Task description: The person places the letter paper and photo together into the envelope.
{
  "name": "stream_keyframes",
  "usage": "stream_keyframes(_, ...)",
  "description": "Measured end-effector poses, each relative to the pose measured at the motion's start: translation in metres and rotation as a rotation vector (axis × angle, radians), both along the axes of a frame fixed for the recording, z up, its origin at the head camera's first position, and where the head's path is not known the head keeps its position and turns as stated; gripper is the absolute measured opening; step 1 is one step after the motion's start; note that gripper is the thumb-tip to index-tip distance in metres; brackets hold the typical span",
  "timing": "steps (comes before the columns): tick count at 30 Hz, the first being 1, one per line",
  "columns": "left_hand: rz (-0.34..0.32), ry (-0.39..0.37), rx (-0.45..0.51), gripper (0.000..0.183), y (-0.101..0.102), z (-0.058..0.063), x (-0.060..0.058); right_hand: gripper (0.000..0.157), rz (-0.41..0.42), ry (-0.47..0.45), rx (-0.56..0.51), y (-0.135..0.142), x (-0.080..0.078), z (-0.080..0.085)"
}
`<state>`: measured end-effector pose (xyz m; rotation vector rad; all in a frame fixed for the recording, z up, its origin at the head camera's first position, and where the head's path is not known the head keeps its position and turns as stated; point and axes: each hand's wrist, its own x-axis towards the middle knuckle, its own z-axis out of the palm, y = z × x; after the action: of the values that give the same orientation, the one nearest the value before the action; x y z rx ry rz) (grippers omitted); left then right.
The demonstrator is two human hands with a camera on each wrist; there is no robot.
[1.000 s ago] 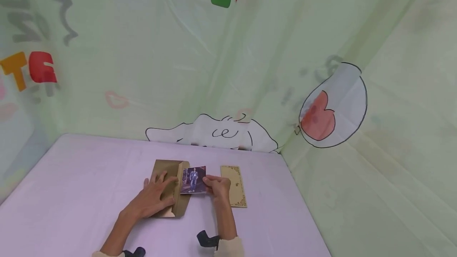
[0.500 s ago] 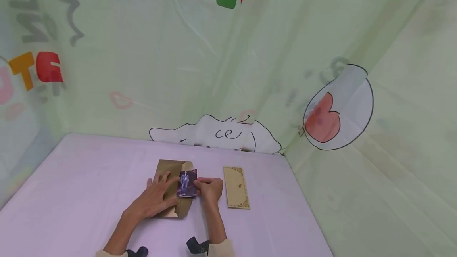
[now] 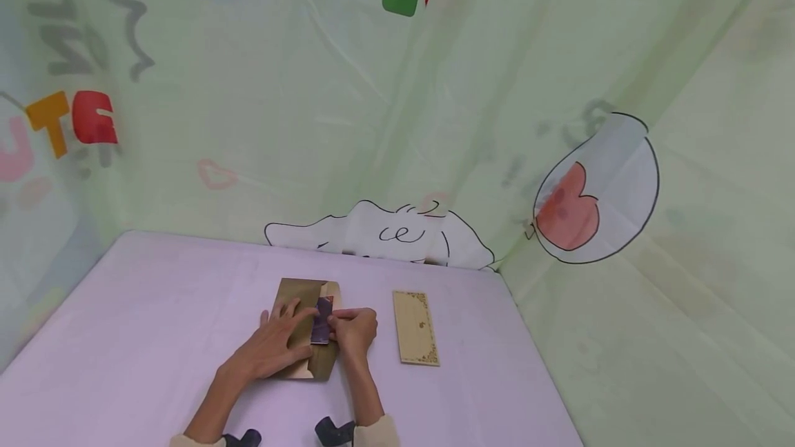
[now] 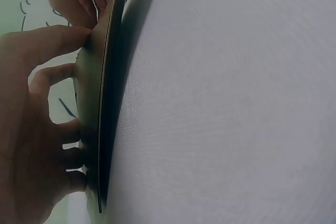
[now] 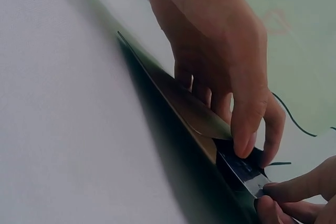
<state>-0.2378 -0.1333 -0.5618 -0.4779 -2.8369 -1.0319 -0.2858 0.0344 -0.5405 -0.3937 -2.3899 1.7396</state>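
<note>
A brown paper envelope [image 3: 302,288] lies on the table with its flap side to the right. My left hand [image 3: 270,345] rests on it, fingers spread and fingertips pressing its upper face, as the left wrist view also shows. Between thumb and fingers, my right hand [image 3: 355,330] pinches the right edge of a photo [image 3: 321,330]. Only a strip of that photo shows at the envelope's mouth; its left part is hidden inside. In the right wrist view the photo [image 5: 242,170] sits in the opening, with the left thumb and forefinger close over it.
A cream card or envelope [image 3: 416,330] with ornate corner patterns lies to the right of the right hand. Pale lilac cloth [image 3: 491,378] covers the table. Printed curtains [image 3: 310,123] stand behind and at the sides.
My right hand has moved left, sliding the photo into the envelope, so much less of it shows. My left hand stays on the envelope. The head view has shifted slightly.
</note>
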Motion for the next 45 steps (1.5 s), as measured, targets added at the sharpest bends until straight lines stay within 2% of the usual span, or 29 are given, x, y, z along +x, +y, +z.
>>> stream_keyframes(9,-0.010,0.006,0.008,0.069,0.004,0.001,0.000,0.008,0.045,0.022,0.022,-0.006,0.004,-0.001)
stream_keyframes(16,-0.015,-0.022,0.024,0.070,0.008,0.001,0.000,0.011,0.029,0.046,0.068,-0.010,0.006,-0.001)
stream_keyframes(27,-0.009,-0.009,0.012,0.075,0.013,0.000,-0.003,0.010,0.037,0.068,0.115,-0.012,0.009,0.002)
stream_keyframes(31,-0.023,-0.023,0.020,0.070,0.014,-0.001,-0.002,0.009,0.040,0.083,0.169,-0.012,0.011,0.002)
stream_keyframes(37,-0.017,-0.020,0.010,0.066,0.013,0.004,0.001,0.008,0.067,0.109,0.205,-0.004,0.011,0.006)
stream_keyframes(39,-0.009,-0.013,0.009,0.066,0.011,0.006,0.002,0.007,0.046,0.127,0.224,0.004,0.009,0.009)
stream_keyframes(45,0.017,0.041,-0.005,0.066,0.003,0.006,0.001,0.010,-0.109,0.188,0.289,0.043,-0.008,0.012)
